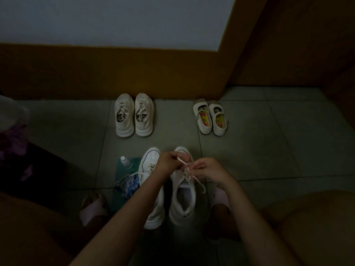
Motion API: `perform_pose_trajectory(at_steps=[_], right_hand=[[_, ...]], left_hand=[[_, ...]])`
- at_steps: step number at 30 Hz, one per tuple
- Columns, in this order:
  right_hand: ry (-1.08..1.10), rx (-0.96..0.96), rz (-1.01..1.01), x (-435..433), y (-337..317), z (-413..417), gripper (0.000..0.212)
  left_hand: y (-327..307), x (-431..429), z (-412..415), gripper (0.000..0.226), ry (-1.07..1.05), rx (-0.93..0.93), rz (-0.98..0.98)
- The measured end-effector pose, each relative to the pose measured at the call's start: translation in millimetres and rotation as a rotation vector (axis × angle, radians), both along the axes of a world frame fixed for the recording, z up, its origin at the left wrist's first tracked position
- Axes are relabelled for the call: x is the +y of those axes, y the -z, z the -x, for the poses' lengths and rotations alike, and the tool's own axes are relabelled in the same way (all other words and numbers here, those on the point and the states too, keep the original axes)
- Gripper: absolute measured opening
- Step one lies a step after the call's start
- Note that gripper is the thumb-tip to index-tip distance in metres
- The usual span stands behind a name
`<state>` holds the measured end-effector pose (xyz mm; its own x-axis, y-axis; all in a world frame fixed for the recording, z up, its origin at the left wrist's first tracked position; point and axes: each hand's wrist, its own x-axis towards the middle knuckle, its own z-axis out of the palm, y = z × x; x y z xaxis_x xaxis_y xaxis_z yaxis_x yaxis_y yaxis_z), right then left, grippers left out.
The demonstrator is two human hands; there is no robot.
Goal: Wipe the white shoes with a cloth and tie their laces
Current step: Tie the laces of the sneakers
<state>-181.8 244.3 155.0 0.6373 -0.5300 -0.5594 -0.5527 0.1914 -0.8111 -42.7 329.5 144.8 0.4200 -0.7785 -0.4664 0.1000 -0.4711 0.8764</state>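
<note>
The 2 white shoes sit side by side on the tiled floor, between the person's feet. Both hands work over the right-side shoe. The left hand has its fingers curled round a loop of the lace. The right hand pinches the other strand close beside it, with 1 free end trailing down past the shoe's side. The other shoe is untied, its own lace lying loose toward the blue patterned cloth (set down on a green mat near a small bottle). The knot looks half formed, so the risk is slack: if either pinch eases before the loops are drawn tight, the bow could fall open. In this dim light the strands are easy to confuse, and pulling the free end instead of a loop would undo the knot.
</note>
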Motion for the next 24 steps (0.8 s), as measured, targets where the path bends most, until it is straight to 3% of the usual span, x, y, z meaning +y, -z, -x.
perform_pose_trajectory(at_steps=[2,7,14,18,24], right_hand=[[0.073,0.007,0.049,-0.6,6.5,-1.4,0.008],[0.128,-0.047,0.134,2.9,13.3,-10.0,0.028],[0.182,-0.072,-0.029,3.3,16.6,-11.4,0.034],[0.212,-0.100,-0.071,4.5,15.5,-12.1,0.035],[0.168,-0.172,-0.056,4.9,15.9,-12.5,0.032]], left_hand=[[-1.7,-0.6,-0.5,0.019,0.031,-0.090,0.024],[-3.7,-3.2,0.9,0.019,0.170,-0.447,0.067],[1.7,1.9,-0.4,0.015,0.259,-0.670,0.123],[2.5,1.7,1.6,0.026,0.178,-0.636,0.175],[0.6,3.4,11.3,0.018,0.036,-0.365,0.204]])
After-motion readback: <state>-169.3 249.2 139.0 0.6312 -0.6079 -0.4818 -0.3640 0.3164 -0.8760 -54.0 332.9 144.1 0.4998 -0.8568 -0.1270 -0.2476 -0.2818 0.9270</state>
